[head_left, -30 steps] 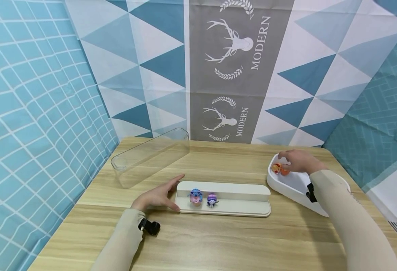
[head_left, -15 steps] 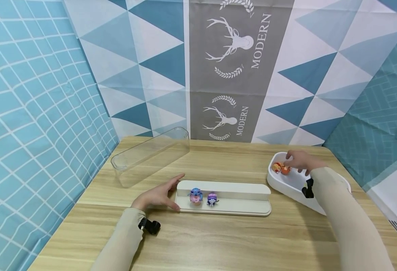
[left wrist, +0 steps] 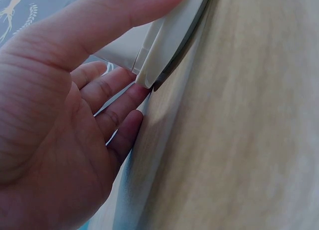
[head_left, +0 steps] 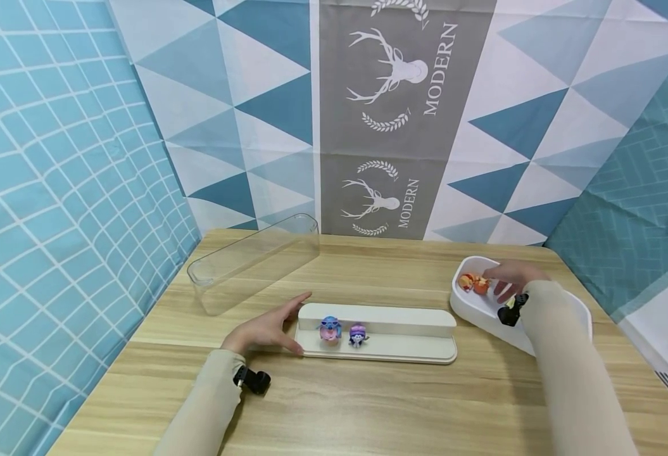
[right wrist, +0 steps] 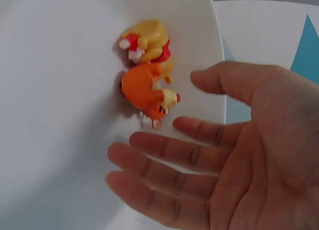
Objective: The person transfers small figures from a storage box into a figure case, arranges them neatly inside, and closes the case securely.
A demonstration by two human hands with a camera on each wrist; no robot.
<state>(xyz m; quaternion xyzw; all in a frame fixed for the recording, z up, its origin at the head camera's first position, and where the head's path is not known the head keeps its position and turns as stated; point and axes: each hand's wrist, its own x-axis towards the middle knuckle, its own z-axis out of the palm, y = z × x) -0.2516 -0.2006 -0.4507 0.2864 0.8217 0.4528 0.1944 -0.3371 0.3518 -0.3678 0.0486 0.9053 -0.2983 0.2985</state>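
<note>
A long cream display base [head_left: 404, 347] with a raised back ledge lies mid-table. On it stand a blue figurine [head_left: 330, 330] with a pink lower part and a smaller purple-and-white figurine [head_left: 358, 335]. My left hand [head_left: 262, 330] rests at the base's left end, thumb along the front, fingers touching the end. On the right, my right hand [right wrist: 209, 150] is inside a white tray [head_left: 473, 311], its fingers loosely spread and holding nothing. Just beyond its fingertips lie an orange animal figurine [right wrist: 142, 88], on its side, and a yellow figurine [right wrist: 152, 38] with red parts.
A clear, long box-shaped cover [head_left: 259, 269] stands at the back left of the wooden table [head_left: 402, 411]. Patterned cloth hangs along the back [head_left: 387, 145] and the left side [head_left: 66, 190].
My right hand has drawn back to the right, away from the orange figurine, uncovering it, and its wrist has turned. The left hand and the base have not visibly moved.
</note>
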